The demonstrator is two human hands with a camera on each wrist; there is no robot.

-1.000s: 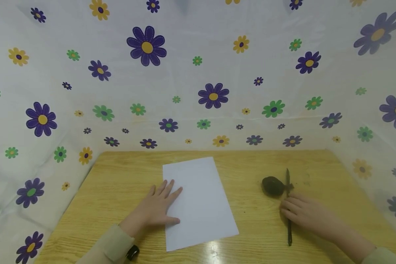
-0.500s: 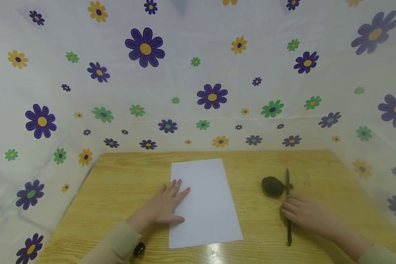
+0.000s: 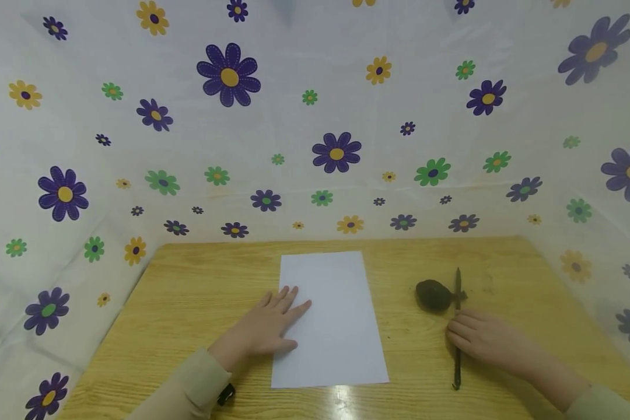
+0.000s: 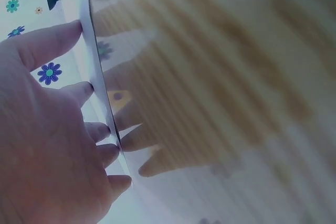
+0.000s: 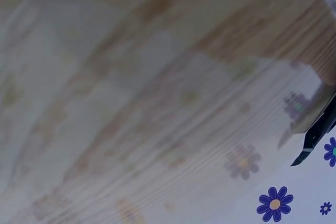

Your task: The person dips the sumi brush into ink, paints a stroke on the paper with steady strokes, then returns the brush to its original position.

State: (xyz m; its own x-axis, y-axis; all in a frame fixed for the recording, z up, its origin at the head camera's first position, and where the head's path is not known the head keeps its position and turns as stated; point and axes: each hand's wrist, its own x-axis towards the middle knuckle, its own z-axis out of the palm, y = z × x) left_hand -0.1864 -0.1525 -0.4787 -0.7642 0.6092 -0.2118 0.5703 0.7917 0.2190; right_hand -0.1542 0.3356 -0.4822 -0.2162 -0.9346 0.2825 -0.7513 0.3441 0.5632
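Observation:
My left hand (image 3: 265, 326) lies with spread fingers over the left side of a white sheet of paper (image 3: 333, 321). In the left wrist view its fingertips (image 4: 86, 88) rest at the sheet. My right hand (image 3: 485, 341) has its fingers curled over a slender dark brush (image 3: 458, 367), whose pointed end faces the back of the table. A small loop shows at the brush's near end. The right wrist view catches the brush's black tip (image 5: 302, 157) at its right edge. Beside the brush is a dark oval dish-like object (image 3: 433, 296), its short stem passing at the brush.
The wood-grain table (image 3: 189, 291) is glossy and mirrors the surroundings. A white curtain with printed flowers (image 3: 337, 153) encloses it at the back and both sides. A small black object (image 3: 226, 395) shows beside the left sleeve.
My left hand has slid the paper to the right, and the sheet has turned straighter. The brush's near end has swung slightly left while the right hand stays in place.

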